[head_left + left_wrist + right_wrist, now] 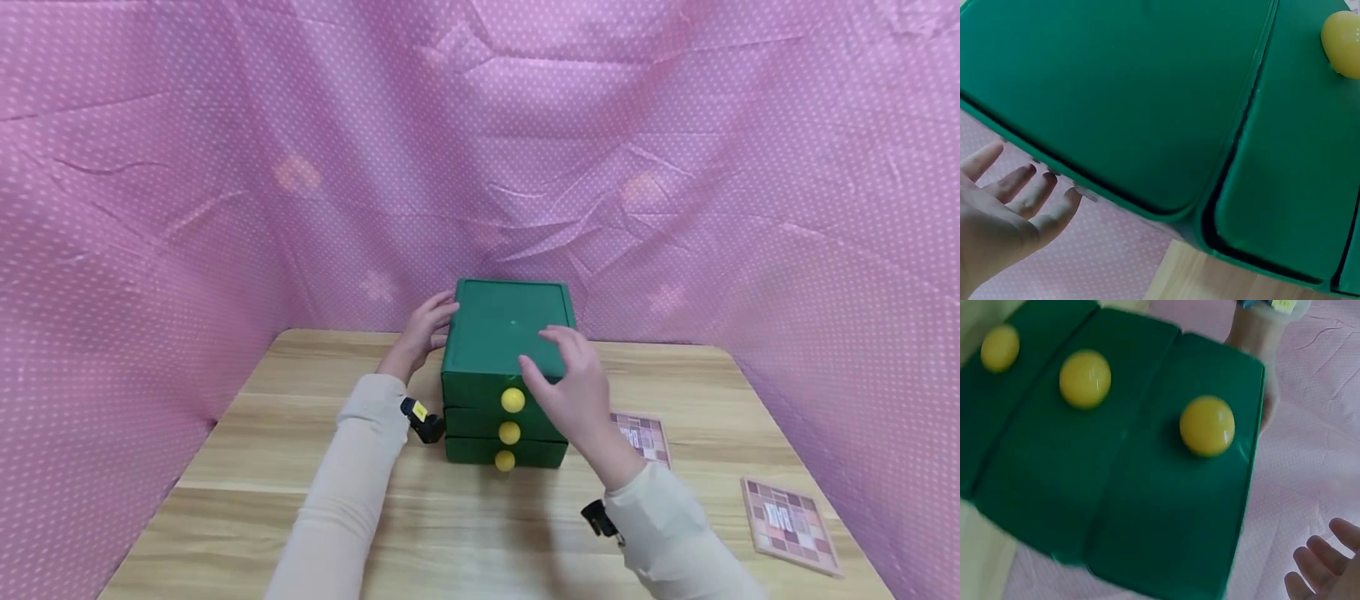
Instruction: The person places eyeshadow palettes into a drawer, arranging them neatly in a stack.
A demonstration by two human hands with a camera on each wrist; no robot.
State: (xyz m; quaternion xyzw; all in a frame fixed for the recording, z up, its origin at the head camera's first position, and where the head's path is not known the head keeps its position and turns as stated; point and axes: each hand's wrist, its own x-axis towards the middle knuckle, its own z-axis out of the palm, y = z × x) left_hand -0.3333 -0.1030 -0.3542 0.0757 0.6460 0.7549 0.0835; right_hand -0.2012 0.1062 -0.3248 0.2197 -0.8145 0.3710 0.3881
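A green three-drawer box (510, 325) stands on the wooden table, its drawers closed, each with a round yellow knob (513, 400) on the front. My left hand (424, 332) is at the box's left side, fingers extended along its upper edge; the left wrist view shows the fingertips (1071, 195) at that edge, and whether they press on it is hard to tell. My right hand (573, 383) hovers over the box's front right top corner, thumb and fingers spread with nothing between them. In the right wrist view the right fingers (1319, 562) are apart from the drawer fronts.
Two pink checkered square cards or palettes (791, 525) lie on the table's right side; one (643, 437) is partly behind my right forearm. Pink dotted cloth (480, 167) hangs around the wooden table (300, 467) at the back and both sides.
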